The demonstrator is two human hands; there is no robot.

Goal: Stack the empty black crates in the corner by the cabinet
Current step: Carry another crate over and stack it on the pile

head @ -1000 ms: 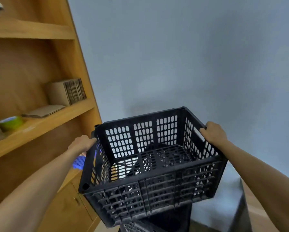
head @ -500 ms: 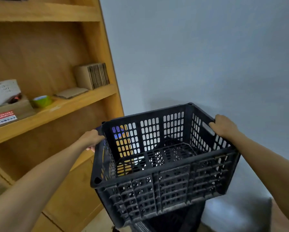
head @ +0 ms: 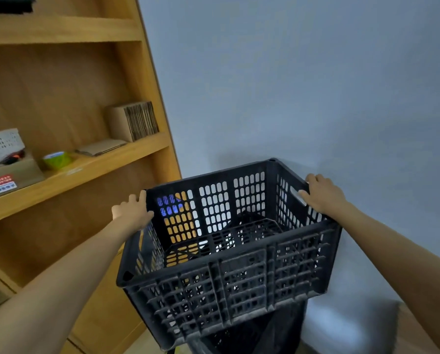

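I hold an empty black slotted crate (head: 229,282) in the air with both hands, tilted slightly toward me. My left hand (head: 133,212) grips its left rim near the far corner. My right hand (head: 321,195) grips the right rim at the handle slot. Below the crate, part of another black crate (head: 252,335) shows at the bottom edge, mostly hidden by the one I carry. The wooden cabinet (head: 147,103) stands just left of the crate.
The cabinet's shelf (head: 86,169) carries folded cardboard (head: 134,121), a green tape roll (head: 56,159) and a box with a white basket (head: 2,146). A grey wall (head: 303,85) rises behind the crate. A blue object (head: 169,205) shows through the slots.
The view has swung right and down, so more of the cabinet shelf shows. The crate stays in both hands and sits a little more to the right, closer to the wall corner.
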